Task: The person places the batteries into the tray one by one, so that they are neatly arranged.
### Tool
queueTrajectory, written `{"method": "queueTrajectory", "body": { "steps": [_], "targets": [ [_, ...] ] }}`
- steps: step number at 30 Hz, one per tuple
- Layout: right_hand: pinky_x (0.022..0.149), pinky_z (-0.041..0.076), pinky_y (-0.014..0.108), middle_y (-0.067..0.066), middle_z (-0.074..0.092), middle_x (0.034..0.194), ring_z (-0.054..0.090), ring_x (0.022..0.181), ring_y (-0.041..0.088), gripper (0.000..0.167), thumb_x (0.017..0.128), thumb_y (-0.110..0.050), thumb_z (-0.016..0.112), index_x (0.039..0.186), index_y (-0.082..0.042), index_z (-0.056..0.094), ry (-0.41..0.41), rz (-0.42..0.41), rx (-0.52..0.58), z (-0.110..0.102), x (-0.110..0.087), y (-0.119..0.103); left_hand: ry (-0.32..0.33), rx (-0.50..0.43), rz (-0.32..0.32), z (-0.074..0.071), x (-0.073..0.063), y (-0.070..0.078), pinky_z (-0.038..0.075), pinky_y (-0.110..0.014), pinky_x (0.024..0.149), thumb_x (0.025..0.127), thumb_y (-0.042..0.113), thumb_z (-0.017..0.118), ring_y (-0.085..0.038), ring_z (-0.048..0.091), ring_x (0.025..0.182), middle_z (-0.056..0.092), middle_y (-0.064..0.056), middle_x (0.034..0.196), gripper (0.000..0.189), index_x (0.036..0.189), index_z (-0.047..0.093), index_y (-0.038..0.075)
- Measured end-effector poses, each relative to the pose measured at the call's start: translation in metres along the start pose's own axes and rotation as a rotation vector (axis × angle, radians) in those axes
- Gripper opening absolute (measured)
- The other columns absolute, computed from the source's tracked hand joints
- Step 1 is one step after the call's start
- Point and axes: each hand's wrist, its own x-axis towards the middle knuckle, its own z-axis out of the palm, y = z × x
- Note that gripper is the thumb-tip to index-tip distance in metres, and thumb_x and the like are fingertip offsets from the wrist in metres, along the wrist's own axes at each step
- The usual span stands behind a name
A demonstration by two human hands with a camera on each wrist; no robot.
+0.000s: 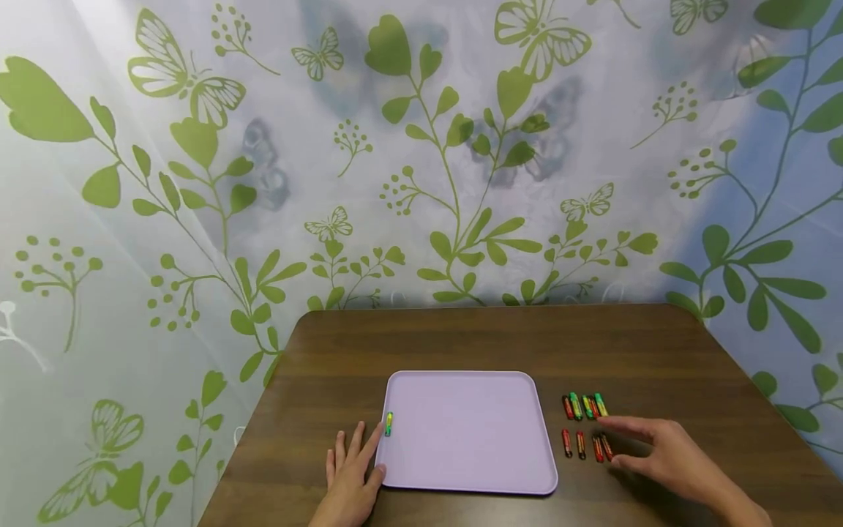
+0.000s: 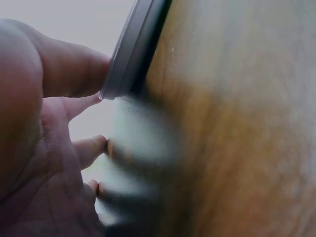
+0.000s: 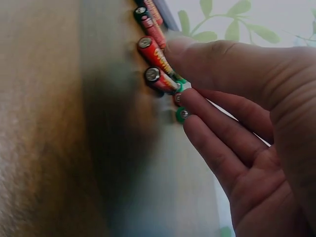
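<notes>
A pale lilac tray lies on the table, with one green-and-yellow battery standing out against its left side. My left hand rests at the tray's left edge, fingers spread and straight; in the left wrist view the thumb touches the rim. To the right of the tray lie two rows of small batteries: a far row of green batteries mixed with red ones, and a near row of red-and-black batteries. My right hand hovers beside their right end, thumb and fingers apart, holding nothing.
The brown wooden table reaches back to a hanging curtain printed with green leaves and butterflies. Its left and right edges slant away from the hands.
</notes>
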Motion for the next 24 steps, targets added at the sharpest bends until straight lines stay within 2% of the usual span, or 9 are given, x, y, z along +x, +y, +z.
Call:
{"method": "queueTrajectory", "body": {
  "steps": [9, 16, 20, 24],
  "targets": [
    [0.088, 0.062, 0.022, 0.007, 0.081, 0.13, 0.07, 0.116, -0.001, 0.057, 0.08, -0.034, 0.098, 0.132, -0.02, 0.079, 0.063, -0.062, -0.034, 0.013, 0.003, -0.001, -0.003, 0.001, 0.006, -0.004, 0.006, -0.003, -0.014, -0.081, 0.123, 0.105, 0.013, 0.066, -0.065, -0.009, 0.163, 0.02, -0.032, 0.179, 0.065, 0.167, 0.048, 0.019],
    [0.085, 0.063, 0.025, 0.002, 0.083, 0.123, 0.074, 0.108, 0.001, 0.052, 0.076, -0.025, 0.1, 0.125, -0.023, 0.082, 0.141, -0.06, -0.095, 0.02, 0.006, -0.006, -0.005, 0.0, 0.01, -0.008, 0.01, -0.004, -0.014, -0.081, 0.123, 0.105, 0.013, 0.066, -0.064, -0.009, 0.163, 0.02, -0.032, 0.178, 0.065, 0.167, 0.048, 0.019],
    [0.084, 0.064, 0.026, 0.0, 0.083, 0.122, 0.074, 0.108, 0.001, 0.051, 0.076, -0.026, 0.1, 0.124, -0.026, 0.083, 0.156, -0.053, -0.113, 0.019, 0.007, -0.008, -0.01, 0.0, 0.01, -0.011, 0.013, -0.005, -0.014, -0.081, 0.123, 0.105, 0.014, 0.066, -0.064, -0.01, 0.163, 0.019, -0.031, 0.179, 0.065, 0.167, 0.047, 0.02],
    [0.081, 0.063, 0.025, -0.002, 0.084, 0.117, 0.073, 0.106, -0.001, 0.049, 0.075, -0.026, 0.101, 0.121, -0.025, 0.084, 0.196, -0.084, -0.129, 0.016, 0.01, -0.014, -0.012, -0.001, 0.009, -0.013, 0.015, -0.007, -0.015, -0.08, 0.124, 0.105, 0.014, 0.066, -0.064, -0.01, 0.163, 0.018, -0.031, 0.179, 0.066, 0.167, 0.047, 0.021]
  ]
}}
